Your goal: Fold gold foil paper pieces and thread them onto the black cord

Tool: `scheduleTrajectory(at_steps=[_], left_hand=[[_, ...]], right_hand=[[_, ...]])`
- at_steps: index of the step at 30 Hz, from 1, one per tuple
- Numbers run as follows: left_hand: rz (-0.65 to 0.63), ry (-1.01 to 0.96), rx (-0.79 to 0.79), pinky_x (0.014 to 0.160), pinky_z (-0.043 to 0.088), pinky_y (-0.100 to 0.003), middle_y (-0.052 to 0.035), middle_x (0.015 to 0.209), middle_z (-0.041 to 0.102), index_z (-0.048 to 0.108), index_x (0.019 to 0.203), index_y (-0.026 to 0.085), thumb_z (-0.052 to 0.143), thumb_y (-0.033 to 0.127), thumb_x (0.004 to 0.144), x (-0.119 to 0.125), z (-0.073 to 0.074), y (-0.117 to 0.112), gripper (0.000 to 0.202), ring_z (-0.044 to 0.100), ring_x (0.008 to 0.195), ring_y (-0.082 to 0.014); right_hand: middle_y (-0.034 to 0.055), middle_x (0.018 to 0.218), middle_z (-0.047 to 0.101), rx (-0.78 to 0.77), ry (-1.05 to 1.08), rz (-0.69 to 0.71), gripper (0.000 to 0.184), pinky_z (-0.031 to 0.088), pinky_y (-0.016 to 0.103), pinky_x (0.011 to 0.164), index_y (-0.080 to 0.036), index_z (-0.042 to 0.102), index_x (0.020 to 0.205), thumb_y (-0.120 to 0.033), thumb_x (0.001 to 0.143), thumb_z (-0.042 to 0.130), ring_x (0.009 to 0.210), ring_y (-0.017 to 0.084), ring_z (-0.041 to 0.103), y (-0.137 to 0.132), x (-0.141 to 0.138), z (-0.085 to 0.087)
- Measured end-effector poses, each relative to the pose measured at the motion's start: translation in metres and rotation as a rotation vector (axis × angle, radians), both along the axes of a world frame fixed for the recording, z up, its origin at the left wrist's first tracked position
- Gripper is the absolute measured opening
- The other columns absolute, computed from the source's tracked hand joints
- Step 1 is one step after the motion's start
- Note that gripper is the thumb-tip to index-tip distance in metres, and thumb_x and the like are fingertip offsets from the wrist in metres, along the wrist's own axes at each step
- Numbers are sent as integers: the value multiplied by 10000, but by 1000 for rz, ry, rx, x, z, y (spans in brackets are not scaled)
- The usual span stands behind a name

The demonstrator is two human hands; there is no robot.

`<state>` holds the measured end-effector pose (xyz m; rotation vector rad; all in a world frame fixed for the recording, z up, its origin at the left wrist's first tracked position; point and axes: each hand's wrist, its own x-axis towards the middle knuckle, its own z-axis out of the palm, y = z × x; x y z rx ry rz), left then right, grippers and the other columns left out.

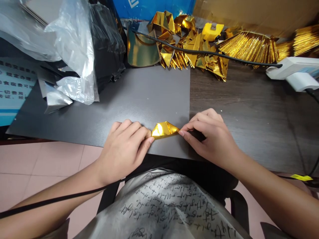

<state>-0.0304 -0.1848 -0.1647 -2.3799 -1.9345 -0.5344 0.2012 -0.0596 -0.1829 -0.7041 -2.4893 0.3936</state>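
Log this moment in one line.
left hand: pinching folded shiny gold paper, left end; right hand: pinching its right tip; beneath: flat dark-grey sheet

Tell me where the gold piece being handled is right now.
In the head view, just below centre, the gold piece is held between the left hand and the right hand, over the grey sheet near the sheet's front edge.

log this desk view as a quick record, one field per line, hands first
left hand: the left hand pinches one end of the folded gold piece
right hand: the right hand pinches its other end
work surface: dark grey board under the gold piece, on a dark wood-grain table
far side: heap of folded gold pieces, black cable across it
far left: clear plastic bag
far right: white power strip
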Motion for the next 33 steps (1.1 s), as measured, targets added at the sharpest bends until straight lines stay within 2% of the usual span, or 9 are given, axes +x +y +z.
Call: scheduleTrajectory(at_steps=[6,14,16,18,21,27,33], left_hand=[[-4,-11,11,709,267,-361,-13,804,600,596,896,188,513,259,1034,0,-4,-1,176,454,759,-202],[-19,3,16,726,275,-370,-17,805,592,580,881,180,506,240,1031,0,-3,0,177,453,763,-200],[-19,-8,19,724,272,-367,-17,805,592,579,882,180,502,240,1033,0,-3,0,179,455,766,-199],[-11,-20,19,709,262,-362,-16,803,589,580,882,181,498,243,1034,1,-4,0,183,452,763,-199],[2,-31,8,691,253,-359,-14,802,586,577,872,183,491,245,1033,1,-3,-1,192,446,754,-198],[30,-39,-36,701,269,-364,-1,800,595,560,828,189,498,256,1025,2,0,1,217,464,753,-192],[110,-100,-78,716,280,-365,12,756,606,596,796,193,521,299,1008,4,2,1,250,500,756,-190]], right_hand=[[41,867,667,96,-27,39,105,390,385,785,-199,690,917,-235,989,622,885,206,511,1,2,0],[34,920,707,317,-111,293,185,425,385,865,-188,691,892,-280,1021,595,937,196,578,15,-1,12],[43,906,699,254,-110,318,199,447,362,808,-190,695,897,-274,1031,574,897,183,585,18,-3,12],[54,910,685,104,-91,318,177,472,331,753,-193,702,930,-263,1028,572,860,168,591,20,-4,11],[59,918,676,-59,-60,264,143,503,315,748,-197,704,934,-233,1006,586,850,161,601,20,-6,10],[14,845,715,-94,-46,190,123,490,306,703,-213,719,824,-234,943,700,771,153,585,17,-7,10],[-4,789,725,-45,-29,69,71,475,293,654,-226,746,832,-260,885,780,729,150,620,11,-6,8]])
